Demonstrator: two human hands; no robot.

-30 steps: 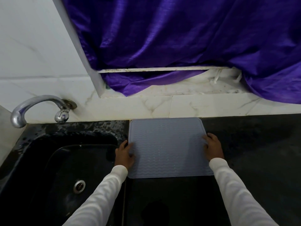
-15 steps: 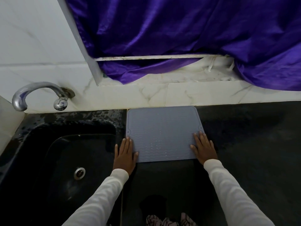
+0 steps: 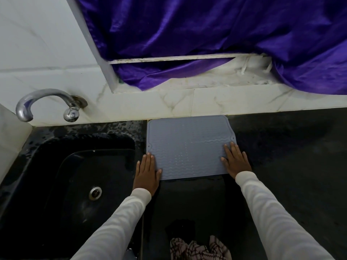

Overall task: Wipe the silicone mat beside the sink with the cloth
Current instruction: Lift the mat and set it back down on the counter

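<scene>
A grey-blue silicone mat (image 3: 188,147) lies flat on the black counter, its far edge against the marble wall, just right of the sink (image 3: 78,177). My left hand (image 3: 147,172) rests flat with fingers spread on the mat's near left corner. My right hand (image 3: 235,161) lies flat on the near right corner. Both hold nothing. A crumpled checked cloth (image 3: 199,249) sits on the counter at the bottom edge of view, between my arms and apart from both hands.
A chrome tap (image 3: 47,102) juts from the wall over the black sink, whose drain (image 3: 95,192) shows. Purple fabric (image 3: 206,40) hangs over the window ledge behind. Dark counter (image 3: 291,156) stretches to the right of the mat.
Both hands slid from the mat's side edges toward its near corners and flattened. The view tilted down, bringing the checked cloth into sight at the bottom.
</scene>
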